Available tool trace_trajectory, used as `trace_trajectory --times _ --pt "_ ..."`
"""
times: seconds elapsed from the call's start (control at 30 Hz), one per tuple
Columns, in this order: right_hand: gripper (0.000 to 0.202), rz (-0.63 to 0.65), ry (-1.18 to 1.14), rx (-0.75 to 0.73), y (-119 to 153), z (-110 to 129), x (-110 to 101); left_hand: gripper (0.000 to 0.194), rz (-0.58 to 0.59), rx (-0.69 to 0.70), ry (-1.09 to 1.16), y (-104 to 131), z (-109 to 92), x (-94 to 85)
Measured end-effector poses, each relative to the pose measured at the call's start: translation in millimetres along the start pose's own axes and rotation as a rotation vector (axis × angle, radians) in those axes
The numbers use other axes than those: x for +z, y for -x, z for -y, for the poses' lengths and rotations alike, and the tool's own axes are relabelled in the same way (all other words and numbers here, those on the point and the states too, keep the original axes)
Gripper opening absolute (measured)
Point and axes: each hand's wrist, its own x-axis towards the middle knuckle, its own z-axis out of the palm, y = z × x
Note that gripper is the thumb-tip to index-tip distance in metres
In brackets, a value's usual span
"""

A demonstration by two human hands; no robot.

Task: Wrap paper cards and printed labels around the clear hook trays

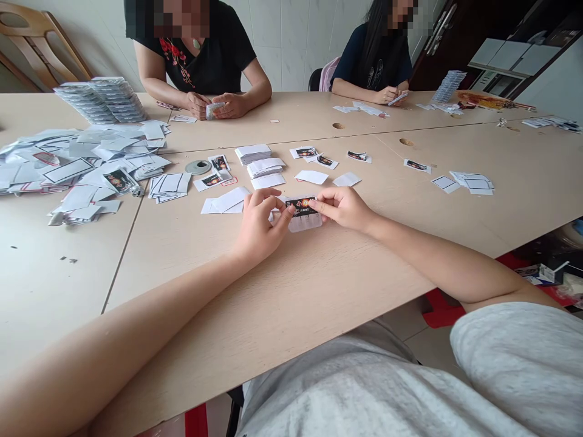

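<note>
Both my hands hold a small clear plastic pack with a black printed label [305, 221] just above the table's near part. The thumb and fingers of my left hand [264, 221] pinch its left end. At its right end my right hand [344, 207] grips it the same way, thumb on the label. Part of the pack is hidden behind the fingers. Beyond my hands lie loose white slips [312, 176], and white cards [228, 201] sit beside my left hand. Farther back stand stacks of white cards [266, 172].
A large pile of white cards [91, 152] covers the table's left side, with stacked plastic packs [102, 100] behind it. A grey tape roll [198, 167] lies near the middle. Black-printed labels [359, 156] are scattered about. Two people [204, 67] sit across, handling small items.
</note>
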Motion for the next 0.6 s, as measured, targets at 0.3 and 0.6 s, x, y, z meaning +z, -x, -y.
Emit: trace_trajectory --times 0.3,0.6 --pt "0.035 -0.004 -0.054 0.055 -0.8 -0.6 1.4 0.026 -0.006 -0.064 0.063 -3.1 2.2 -0.3" --pt "0.037 -0.006 -0.058 0.059 -2.2 -3.3 1.1 0.027 0.006 -0.095 0.117 -5.4 5.0 0.3"
